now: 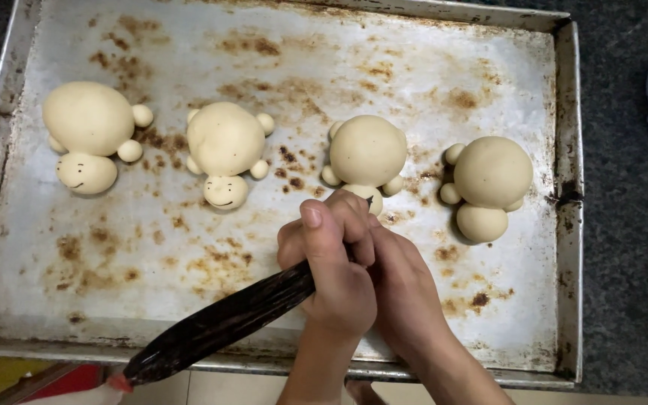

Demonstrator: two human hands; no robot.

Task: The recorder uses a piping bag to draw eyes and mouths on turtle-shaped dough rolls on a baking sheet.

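Left hand (pixel 331 262): we see it closed tight around the dark piping bag (pixel 219 322).
Right hand (pixel 403 285): pressed against the left, fingers curled; we cannot tell what it grips.
Piping bag: trails down-left from our fists.
Third dough turtle (pixel 367 154): just above the knuckles, its head partly hidden.
Other turtles: two to the left, one to the right.
Baking tray (pixel 264 60): stained, under everything.

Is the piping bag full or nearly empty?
Partly full: the piping bag shows dark filling from the hands back to its twisted end, though it looks slim rather than bulging.
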